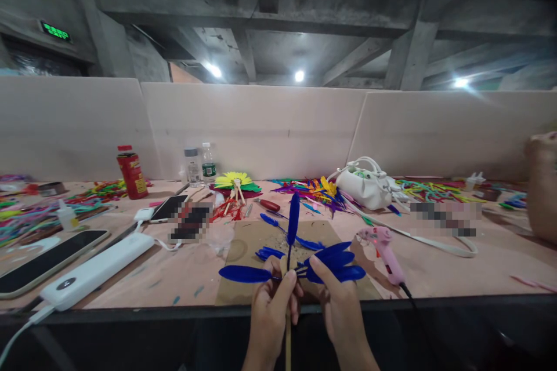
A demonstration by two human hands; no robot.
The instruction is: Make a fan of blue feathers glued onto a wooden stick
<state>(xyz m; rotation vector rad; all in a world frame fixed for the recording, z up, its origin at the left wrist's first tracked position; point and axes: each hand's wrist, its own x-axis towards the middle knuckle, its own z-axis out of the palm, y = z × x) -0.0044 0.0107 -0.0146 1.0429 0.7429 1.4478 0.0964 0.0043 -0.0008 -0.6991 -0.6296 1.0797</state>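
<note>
My left hand is closed around a thin wooden stick, which carries an upright blue feather and another blue feather pointing left. In my right hand, a fanned bunch of blue feathers is pinched between thumb and fingers, quills toward the stick. Beyond both hands, a few loose blue feathers lie on a brown cardboard sheet. To the right of the sheet rests a pink hot glue gun with a black cord.
A white power bank and phone occupy the left. Behind stand a red bottle, water bottles, a yellow feather flower, a red-handled tool and a white handbag. Another person's arm shows at far right.
</note>
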